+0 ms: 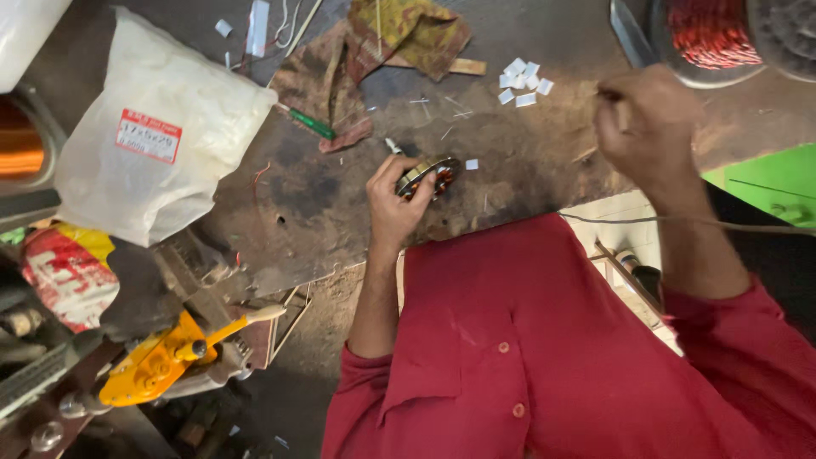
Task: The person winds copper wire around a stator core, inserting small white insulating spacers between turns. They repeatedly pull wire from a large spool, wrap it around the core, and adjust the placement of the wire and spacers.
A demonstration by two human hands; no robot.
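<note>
The left hand (395, 200) grips a small round metal stator with reddish copper windings (427, 177) against the dark, scuffed metal worktable (544, 161). The right hand (646, 127) hovers closed, blurred; what it pinches, I cannot tell. A white plastic bag (161, 127) crowds the table's left, torn paper bits (523, 81) lie near the middle.

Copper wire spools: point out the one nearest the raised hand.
The reddish copper wire spool at the top right, just above the right hand. The orange spool sits far off at the left edge.
</note>
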